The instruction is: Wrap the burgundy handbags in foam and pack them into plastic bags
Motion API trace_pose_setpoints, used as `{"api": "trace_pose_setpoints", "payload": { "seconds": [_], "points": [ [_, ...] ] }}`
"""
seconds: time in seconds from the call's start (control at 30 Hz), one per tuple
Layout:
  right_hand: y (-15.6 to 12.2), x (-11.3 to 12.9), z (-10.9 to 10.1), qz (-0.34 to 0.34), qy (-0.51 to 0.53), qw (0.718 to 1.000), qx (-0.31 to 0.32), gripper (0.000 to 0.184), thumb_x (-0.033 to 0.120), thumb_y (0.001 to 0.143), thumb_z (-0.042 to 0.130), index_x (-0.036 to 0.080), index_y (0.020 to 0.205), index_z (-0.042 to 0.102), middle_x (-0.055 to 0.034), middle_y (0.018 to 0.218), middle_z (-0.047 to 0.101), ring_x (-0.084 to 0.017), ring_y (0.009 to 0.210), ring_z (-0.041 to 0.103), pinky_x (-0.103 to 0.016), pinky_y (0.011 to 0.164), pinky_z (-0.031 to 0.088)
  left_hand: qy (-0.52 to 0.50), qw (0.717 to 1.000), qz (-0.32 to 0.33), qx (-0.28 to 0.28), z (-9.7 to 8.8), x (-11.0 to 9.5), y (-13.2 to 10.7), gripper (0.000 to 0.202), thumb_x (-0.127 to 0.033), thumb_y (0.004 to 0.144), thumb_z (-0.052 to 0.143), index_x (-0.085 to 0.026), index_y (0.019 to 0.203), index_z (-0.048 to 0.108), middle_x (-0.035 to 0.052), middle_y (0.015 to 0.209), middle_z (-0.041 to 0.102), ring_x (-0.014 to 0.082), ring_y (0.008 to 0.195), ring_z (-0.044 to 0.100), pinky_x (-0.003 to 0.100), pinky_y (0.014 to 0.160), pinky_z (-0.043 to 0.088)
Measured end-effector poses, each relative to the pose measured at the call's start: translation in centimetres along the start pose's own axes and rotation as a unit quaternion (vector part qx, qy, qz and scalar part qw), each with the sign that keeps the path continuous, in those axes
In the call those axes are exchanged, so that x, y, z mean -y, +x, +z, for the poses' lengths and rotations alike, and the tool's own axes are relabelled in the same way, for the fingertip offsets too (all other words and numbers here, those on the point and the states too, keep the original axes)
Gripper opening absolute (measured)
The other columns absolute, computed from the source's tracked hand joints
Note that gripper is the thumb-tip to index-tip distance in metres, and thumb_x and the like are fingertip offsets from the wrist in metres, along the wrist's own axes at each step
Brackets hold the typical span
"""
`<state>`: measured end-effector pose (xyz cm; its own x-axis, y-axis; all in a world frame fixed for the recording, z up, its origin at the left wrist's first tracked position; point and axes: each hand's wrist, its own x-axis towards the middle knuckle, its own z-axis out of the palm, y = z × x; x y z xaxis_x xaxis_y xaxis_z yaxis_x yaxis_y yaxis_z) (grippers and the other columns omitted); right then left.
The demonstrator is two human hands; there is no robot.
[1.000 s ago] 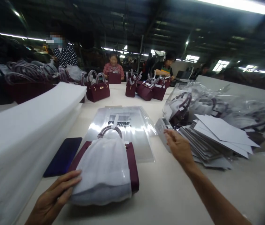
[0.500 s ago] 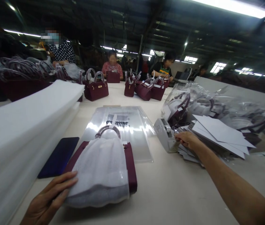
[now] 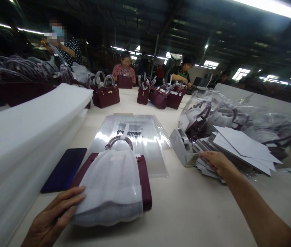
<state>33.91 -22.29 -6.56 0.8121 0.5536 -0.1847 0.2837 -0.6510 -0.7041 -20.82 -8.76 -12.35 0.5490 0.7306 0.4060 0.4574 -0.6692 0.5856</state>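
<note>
A burgundy handbag (image 3: pixel 147 185) lies in front of me, its front covered by a white foam sheet (image 3: pixel 109 181) and its handles wrapped in clear film. My left hand (image 3: pixel 55 212) rests on the sheet's left edge with fingers stretched out, pressing it against the bag. At the right, my right hand (image 3: pixel 216 161) is closed in a pinch just beside the front end of a grey tape dispenser (image 3: pixel 183 147). Whatever is between those fingertips is too small to make out. Behind the bag lies a clear printed plastic bag (image 3: pixel 150 147), flat on the table.
A thick stack of white foam sheets (image 3: pixel 32 127) lines the left, with a dark blue phone-like slab (image 3: pixel 64 169) beside it. Cards (image 3: pixel 245 147) and plastic-wrapped handbags (image 3: pixel 220 116) crowd the right. More burgundy handbags (image 3: pixel 106 96) stand farther back, where several people work.
My right hand has drawn slightly right, away from the tape dispenser's front end. My left hand stays on the foam sheet. A person at the back left has raised their hands.
</note>
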Motion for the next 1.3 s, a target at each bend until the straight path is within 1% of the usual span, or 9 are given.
{"api": "trace_pose_setpoints", "payload": {
  "seconds": [0.23, 0.37, 0.43, 0.57, 0.67, 0.83, 1.03, 1.13, 1.3],
  "points": [
    [-3.6, -4.6, 3.1, 0.087, 0.105, 0.991, -0.007, 0.023, 0.033, 0.076, 0.059, 0.013, 0.067, 0.051, 0.0101, 0.042, 0.027, -0.004, 0.035, 0.022, -0.019, 0.034, 0.015, -0.057, 0.998, -0.003, -0.04, -0.1, -2.1, 0.3, 0.022, -0.028, 0.081, 0.051, -0.032, 0.099, 0.063, -0.0055, 0.116, 0.057, 0.0176, 0.104, 0.056, 0.03, 0.095, 0.046],
    [-9.2, -1.7, 4.8, 0.039, 0.228, 0.968, 0.097, 0.043, 0.053, 0.065, 0.062, 0.014, 0.083, 0.057, 0.0097, 0.049, 0.025, -0.003, 0.037, 0.022, -0.019, 0.035, 0.018, -0.119, 0.992, 0.009, -0.048, -0.3, -3.9, 0.4, 0.022, -0.018, 0.084, 0.047, -0.022, 0.1, 0.062, 0.0039, 0.112, 0.058, 0.0177, 0.105, 0.054, 0.032, 0.095, 0.043],
    [-13.7, 2.1, 5.8, 0.076, 0.346, 0.907, 0.228, 0.051, 0.049, 0.062, 0.068, 0.018, 0.101, 0.058, 0.0101, 0.05, 0.023, -0.002, 0.035, 0.019, -0.018, 0.034, 0.017, -0.159, 0.986, 0.029, -0.046, -0.4, -4.1, 0.4, 0.026, -0.014, 0.083, 0.047, -0.021, 0.105, 0.058, 0.0052, 0.113, 0.057, 0.0178, 0.108, 0.052, 0.032, 0.095, 0.042],
    [-24.1, 11.4, 9.2, 0.101, 0.401, 0.769, 0.488, 0.044, 0.045, 0.07, 0.067, 0.018, 0.104, 0.059, 0.0102, 0.051, 0.029, 0.004, 0.033, 0.012, -0.015, 0.035, 0.013, -0.16, 0.985, 0.02, -0.061, -0.3, -4.1, -0.1, 0.035, -0.015, 0.083, 0.047, -0.022, 0.117, 0.048, 0.0051, 0.114, 0.057, 0.0164, 0.107, 0.052, 0.031, 0.093, 0.042],
    [-28.7, 15.4, 12.8, 0.097, 0.406, 0.702, 0.577, 0.037, 0.042, 0.074, 0.064, 0.018, 0.102, 0.06, 0.0097, 0.052, 0.031, 0.003, 0.032, 0.017, -0.014, 0.035, 0.013, -0.166, 0.983, 0.026, -0.072, -0.1, -4.2, -0.6, 0.043, -0.014, 0.084, 0.048, -0.024, 0.125, 0.04, 0.005, 0.115, 0.056, 0.0158, 0.108, 0.052, 0.032, 0.096, 0.04],
    [-29.8, 15.2, 17.3, 0.104, 0.383, 0.716, 0.574, 0.037, 0.039, 0.076, 0.063, 0.019, 0.106, 0.056, 0.0099, 0.051, 0.031, 0.002, 0.032, 0.018, -0.014, 0.034, 0.013, -0.184, 0.978, 0.045, -0.084, 0.2, -4.0, -0.6, 0.047, -0.015, 0.084, 0.047, -0.025, 0.128, 0.035, 0.0053, 0.114, 0.057, 0.0163, 0.109, 0.052, 0.034, 0.097, 0.039],
    [-30.4, 13.8, 17.7, 0.087, 0.39, 0.738, 0.544, 0.035, 0.039, 0.073, 0.067, 0.016, 0.099, 0.06, 0.0061, 0.058, 0.038, 0.001, 0.04, 0.022, -0.013, 0.036, 0.014, -0.201, 0.975, 0.041, -0.082, 0.0, -3.9, -0.4, 0.041, -0.015, 0.084, 0.047, -0.022, 0.124, 0.043, 0.0066, 0.112, 0.057, 0.0172, 0.106, 0.053, 0.033, 0.094, 0.042],
    [-30.2, 13.3, 17.7, 0.101, 0.436, 0.683, 0.577, 0.025, 0.036, 0.076, 0.065, 0.019, 0.093, 0.06, 0.0059, 0.062, 0.04, 0.001, 0.04, 0.022, -0.012, 0.035, 0.015, -0.205, 0.975, 0.033, -0.082, -0.1, -4.1, -0.4, 0.036, -0.017, 0.084, 0.046, -0.02, 0.12, 0.047, 0.0078, 0.113, 0.056, 0.0178, 0.106, 0.052, 0.033, 0.093, 0.042],
    [-29.2, 12.5, 17.7, 0.126, 0.58, 0.506, 0.626, 0.029, 0.04, 0.087, 0.046, 0.018, 0.071, 0.053, 0.0062, 0.059, 0.035, 0.0, 0.038, 0.018, -0.012, 0.032, 0.017, -0.211, 0.974, 0.025, -0.083, -0.1, -4.1, -0.4, 0.034, -0.018, 0.084, 0.045, -0.018, 0.117, 0.05, 0.008, 0.112, 0.056, 0.0179, 0.104, 0.053, 0.032, 0.092, 0.043]
  ]
}}
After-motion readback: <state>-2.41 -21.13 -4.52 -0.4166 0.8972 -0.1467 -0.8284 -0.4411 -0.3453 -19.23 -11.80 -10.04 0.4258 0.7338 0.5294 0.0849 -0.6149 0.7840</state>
